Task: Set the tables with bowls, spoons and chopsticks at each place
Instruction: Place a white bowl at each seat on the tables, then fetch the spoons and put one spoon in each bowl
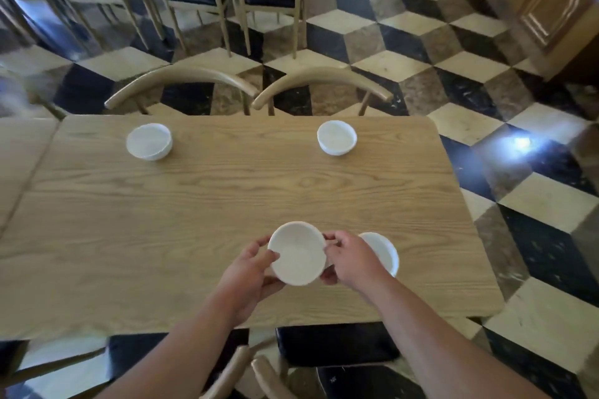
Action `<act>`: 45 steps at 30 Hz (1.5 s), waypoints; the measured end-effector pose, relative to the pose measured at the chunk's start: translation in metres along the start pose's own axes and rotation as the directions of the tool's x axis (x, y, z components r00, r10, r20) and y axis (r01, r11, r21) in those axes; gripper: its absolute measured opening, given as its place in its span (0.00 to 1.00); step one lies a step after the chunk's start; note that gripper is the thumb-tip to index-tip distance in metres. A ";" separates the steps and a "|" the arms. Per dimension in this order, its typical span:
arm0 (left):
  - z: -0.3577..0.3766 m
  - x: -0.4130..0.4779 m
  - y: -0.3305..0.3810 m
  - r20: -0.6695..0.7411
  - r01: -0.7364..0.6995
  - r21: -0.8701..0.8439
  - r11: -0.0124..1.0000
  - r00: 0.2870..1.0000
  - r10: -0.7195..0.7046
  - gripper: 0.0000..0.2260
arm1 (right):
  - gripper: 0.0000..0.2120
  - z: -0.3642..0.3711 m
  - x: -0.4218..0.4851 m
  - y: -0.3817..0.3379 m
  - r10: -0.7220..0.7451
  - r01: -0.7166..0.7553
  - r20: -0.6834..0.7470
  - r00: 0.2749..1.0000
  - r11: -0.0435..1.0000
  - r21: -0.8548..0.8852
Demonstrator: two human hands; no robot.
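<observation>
A white bowl (297, 254) is held above the near side of the wooden table (227, 204). My left hand (251, 272) grips its left rim and underside, and my right hand (351, 257) pinches its right rim. A second white bowl (384, 253) rests on the table just right of my right hand, partly hidden by it. Two more white bowls stand at the far side, one on the left (149, 141) and one on the right (337, 137). No spoons or chopsticks are visible.
Two wooden chairs (181, 84) (324, 82) are pushed in at the table's far edge, and chair backs (256, 372) show at the near edge. A second table (19, 165) adjoins on the left. More chairs stand farther back on the checkered floor; wooden cabinets (547, 0) line the right.
</observation>
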State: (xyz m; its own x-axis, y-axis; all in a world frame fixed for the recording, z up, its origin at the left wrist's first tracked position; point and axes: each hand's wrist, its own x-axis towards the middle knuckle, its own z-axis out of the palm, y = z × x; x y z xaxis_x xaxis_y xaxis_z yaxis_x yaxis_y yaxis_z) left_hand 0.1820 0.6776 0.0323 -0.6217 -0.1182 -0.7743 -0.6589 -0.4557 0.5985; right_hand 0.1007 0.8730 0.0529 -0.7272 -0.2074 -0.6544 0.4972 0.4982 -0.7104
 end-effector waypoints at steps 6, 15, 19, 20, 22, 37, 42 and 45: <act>-0.183 -0.034 0.018 -0.094 -0.019 0.000 1.000 0.995 0.019 0.13 | 0.08 0.189 -0.004 -0.033 0.052 -0.053 0.034 0.998 0.998 0.031; -0.372 -0.001 0.002 -0.372 -0.098 0.020 0.995 0.923 0.099 0.09 | 0.11 0.394 0.024 -0.064 0.144 -0.146 0.071 0.987 0.989 0.022; -0.392 0.013 -0.002 -0.354 -0.097 0.044 0.994 0.929 0.107 0.09 | 0.10 0.412 0.031 -0.059 0.161 -0.161 0.023 0.987 0.987 0.014; -0.394 0.015 -0.002 -0.349 -0.094 0.062 0.994 0.931 0.110 0.11 | 0.10 0.414 0.032 -0.058 0.157 -0.157 0.012 0.988 0.987 0.022; -0.395 0.017 0.000 -0.332 -0.071 0.133 0.989 0.937 0.112 0.14 | 0.12 0.417 0.032 -0.057 0.161 -0.160 0.001 0.987 0.986 0.042; -0.118 -0.086 0.061 0.430 -0.432 0.898 -0.079 0.828 0.359 0.28 | 0.18 0.145 -0.133 -0.028 -0.506 0.195 -0.099 0.857 0.496 -0.846; 0.032 -0.138 0.020 0.585 -0.538 0.811 -0.228 0.755 0.296 0.39 | 0.35 -0.001 -0.228 0.055 -0.464 -0.044 -0.370 0.805 0.575 -0.817; 0.122 -0.172 -0.021 0.670 -0.593 0.740 -0.317 0.693 0.267 0.39 | 0.40 -0.073 -0.285 0.111 -0.406 -0.140 -0.529 0.746 0.680 -0.719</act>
State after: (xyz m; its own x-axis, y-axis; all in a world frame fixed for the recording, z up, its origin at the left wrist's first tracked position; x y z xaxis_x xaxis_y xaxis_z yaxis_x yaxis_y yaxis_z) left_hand 0.2508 0.8150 0.1783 -0.8904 0.3875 -0.2390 0.2644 0.8675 0.4214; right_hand 0.3287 1.0494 0.1796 -0.9941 0.0885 -0.0629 0.0996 0.9737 -0.2051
